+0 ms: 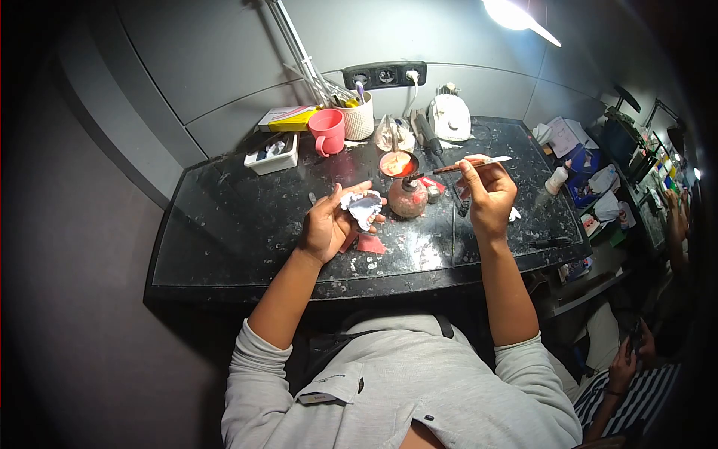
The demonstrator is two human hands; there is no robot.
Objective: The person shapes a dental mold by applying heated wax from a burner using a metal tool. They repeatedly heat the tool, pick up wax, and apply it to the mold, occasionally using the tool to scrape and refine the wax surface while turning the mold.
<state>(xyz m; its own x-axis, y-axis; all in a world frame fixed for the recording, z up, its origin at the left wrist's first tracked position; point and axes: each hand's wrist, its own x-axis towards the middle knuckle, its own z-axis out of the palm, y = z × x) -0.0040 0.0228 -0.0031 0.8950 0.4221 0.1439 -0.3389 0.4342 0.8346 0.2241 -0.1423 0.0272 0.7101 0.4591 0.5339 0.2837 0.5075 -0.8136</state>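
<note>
A white plaster dental cast (363, 208) rests in my left hand (323, 230), its fingers curled around it from below. My right hand (491, 196) is closed on the brown handle of a wax knife (450, 169), held in the air and angled toward the burner. One end of the knife comes close to a small pan (413, 166) of pink-orange wax. Under the pan stands a round glass spirit burner (408, 202). Pieces of pink wax sheet (371, 244) lie just below my left hand. A thin metal tool (453, 236) lies between my forearms.
At the back of the black table (224, 224) stand a pink mug (326, 131), a white holder (359, 123) with tools, a white tray (273, 157) and a white device (449, 116). A small white bottle (556, 179) is at right. Beside the table, a person holds a phone (636, 338).
</note>
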